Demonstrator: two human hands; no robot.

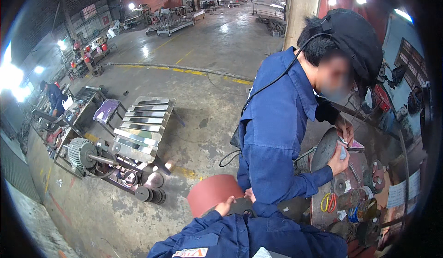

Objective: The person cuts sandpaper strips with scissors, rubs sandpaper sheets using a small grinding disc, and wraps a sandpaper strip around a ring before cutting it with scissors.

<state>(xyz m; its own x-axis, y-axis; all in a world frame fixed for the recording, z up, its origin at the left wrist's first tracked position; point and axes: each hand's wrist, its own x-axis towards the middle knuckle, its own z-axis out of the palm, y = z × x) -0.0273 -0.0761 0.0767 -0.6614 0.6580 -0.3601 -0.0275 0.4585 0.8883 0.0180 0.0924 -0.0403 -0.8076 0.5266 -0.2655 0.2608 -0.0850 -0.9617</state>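
Observation:
A wide reddish-brown sanding belt (210,194), bent into a loop, is held low in front of my body. My left hand (225,206) is closed on its near edge, thumb and fingers gripping the strip. At the belt's right end my right hand (249,195) has its fingers curled against the edge, partly covered by a co-worker's blue sleeve. Close on my right, the co-worker (281,119) bends over a bench. That person's hands hold a small pale folded piece (343,153) beside a dark grey round wheel (324,149).
The bench (318,214) at right carries scissors with red and yellow handles (329,202), a jar (364,210) and several discs. To the left stand a motor (82,153) with a shaft and a rack of metal bars (143,124). A hose (184,68) crosses the floor.

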